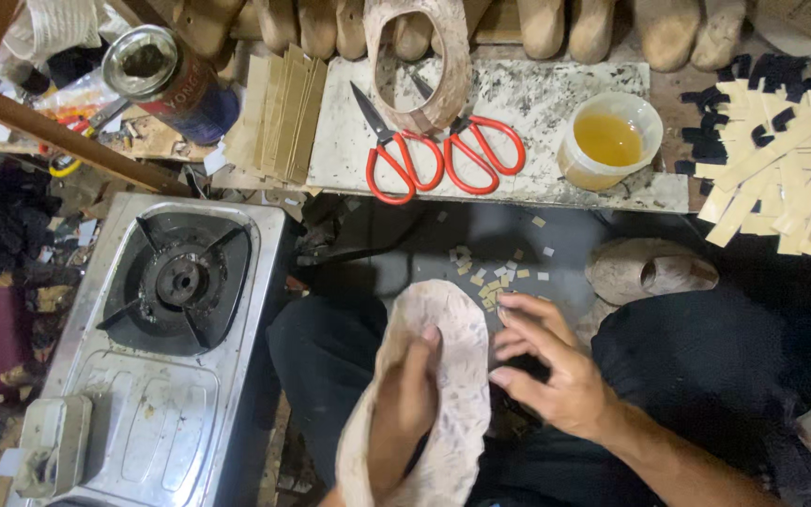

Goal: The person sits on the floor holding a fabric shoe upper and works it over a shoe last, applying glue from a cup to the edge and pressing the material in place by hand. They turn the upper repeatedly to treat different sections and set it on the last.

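My left hand (404, 413) grips a pale, mottled shoe upper piece (452, 376) held over my lap, fingers wrapped around its left edge. Just to the right of that piece my right hand (546, 361) hovers with its fingers spread and curled, fingertips touching or nearly touching its right edge. Small tan offcuts (490, 277) lie scattered on the dark surface just beyond both hands.
A marble slab (518, 103) holds two red-handled scissors (424, 155), a mottled shoe upper loop (420, 61) and a cup of yellow glue (609, 141). Tan strips (279, 113), a tin can (166, 80), a gas stove (175, 310), pale strips (790, 174) and a shoe last (650, 270) surround them.
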Motion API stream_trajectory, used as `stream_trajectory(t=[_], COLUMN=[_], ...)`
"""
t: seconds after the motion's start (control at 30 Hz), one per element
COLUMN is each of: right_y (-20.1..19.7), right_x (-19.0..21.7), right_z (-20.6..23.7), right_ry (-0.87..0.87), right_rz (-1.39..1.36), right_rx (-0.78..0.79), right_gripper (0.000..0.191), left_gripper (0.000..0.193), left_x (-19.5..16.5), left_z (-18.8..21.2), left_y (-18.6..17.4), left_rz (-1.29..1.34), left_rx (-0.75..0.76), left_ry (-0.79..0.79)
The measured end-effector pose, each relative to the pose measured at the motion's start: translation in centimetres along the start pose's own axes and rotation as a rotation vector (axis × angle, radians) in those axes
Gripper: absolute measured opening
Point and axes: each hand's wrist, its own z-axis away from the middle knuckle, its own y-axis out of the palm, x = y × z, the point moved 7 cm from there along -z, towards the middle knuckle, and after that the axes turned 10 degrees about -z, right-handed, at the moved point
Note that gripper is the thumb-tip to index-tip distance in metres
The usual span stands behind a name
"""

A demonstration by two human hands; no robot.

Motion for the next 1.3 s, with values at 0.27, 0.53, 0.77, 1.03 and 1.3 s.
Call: stream_trajectory(t=[0.27, 0.53, 0.77, 1.03, 1.3], right_y=[-1.6, -12.1, -14.7, -11.3, 0.2], right_x=[1.3, 5.7, 4.4, 4.8, 2.3], right_z=[-4.1, -14.0, -16.2, -9.5, -1.5], right_ry=[0.081, -0.233, -0.085, -0.219, -0.332], right_rz=[0.355, 1.215, 1.321, 0.897, 0.540], right_rx=[0.014, -0.128, -0.050, -0.100, 0.185], right_gripper=[0.064, 0.049, 0.066, 0.016, 0.056], left_gripper=[0.032, 0.035, 0.035, 0.035, 0.039], left_x=[-1.5, 0.4, 0.6, -0.1, -0.2], left_z=[-0.3, -0.3, 0.1, -0.7, 0.2], left_y=[1.0, -2.2, -0.7, 0.4, 2.6], left_rz=[-0.361, -0.434, 0.105, 0.188, 0.383], left_rx=[0.111, -0.094, -0.007, 0.125, 0.258], left_ry=[0.016, -0.281, -0.264, -0.209, -0.270])
